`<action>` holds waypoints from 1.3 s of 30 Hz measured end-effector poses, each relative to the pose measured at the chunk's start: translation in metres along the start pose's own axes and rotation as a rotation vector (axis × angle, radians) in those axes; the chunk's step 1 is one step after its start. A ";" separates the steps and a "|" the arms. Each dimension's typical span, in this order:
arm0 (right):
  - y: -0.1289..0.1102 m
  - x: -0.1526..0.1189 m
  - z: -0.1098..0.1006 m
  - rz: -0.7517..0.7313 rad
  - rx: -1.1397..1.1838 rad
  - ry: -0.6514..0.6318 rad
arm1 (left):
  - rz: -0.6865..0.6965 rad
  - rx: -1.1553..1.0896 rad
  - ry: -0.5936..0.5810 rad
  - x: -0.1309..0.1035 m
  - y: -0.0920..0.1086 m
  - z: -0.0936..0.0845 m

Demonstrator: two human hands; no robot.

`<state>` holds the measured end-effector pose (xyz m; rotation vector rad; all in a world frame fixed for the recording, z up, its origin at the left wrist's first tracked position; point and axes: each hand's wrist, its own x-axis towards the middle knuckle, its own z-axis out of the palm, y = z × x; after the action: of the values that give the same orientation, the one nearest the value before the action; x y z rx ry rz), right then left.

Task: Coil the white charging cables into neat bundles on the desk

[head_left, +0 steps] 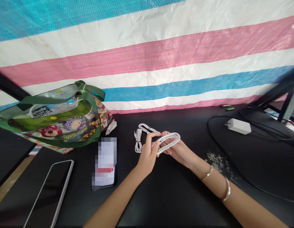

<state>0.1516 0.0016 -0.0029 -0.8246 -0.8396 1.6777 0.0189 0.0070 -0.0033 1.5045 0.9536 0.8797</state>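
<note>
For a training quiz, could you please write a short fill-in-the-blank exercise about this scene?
1. Both hands hold a coiled ____ cable.
2. The white charger lies to the ____ of the hands.
3. The cartoon-print bag has ____ straps.
4. The right wrist wears ____ bracelets.

Missing words: white; right; green; two

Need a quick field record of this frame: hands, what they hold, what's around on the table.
left hand: pinches the white cable, thumb on a loop
right hand: grips the coiled cable bundle from below
cable state: partly coiled, loose loops hanging to the left, above the table
table: black
tote bag: cartoon print, green straps, far left
phone: dark screen, near left
second phone: lit screen, beside the bag
white charger: right, on its own dark cord
</note>
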 end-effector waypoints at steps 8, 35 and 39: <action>0.003 -0.002 0.007 -0.013 -0.052 0.056 | 0.023 -0.020 0.075 0.003 -0.001 -0.002; 0.016 -0.010 0.008 -0.871 -1.334 0.274 | -0.033 -0.099 0.214 0.008 -0.002 -0.005; 0.013 -0.011 0.011 -0.941 -1.421 0.289 | -0.015 -0.074 0.228 0.007 -0.002 -0.005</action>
<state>0.1389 -0.0135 -0.0069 -1.2132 -1.8272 -0.0584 0.0166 0.0156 -0.0047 1.3519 1.0835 1.0809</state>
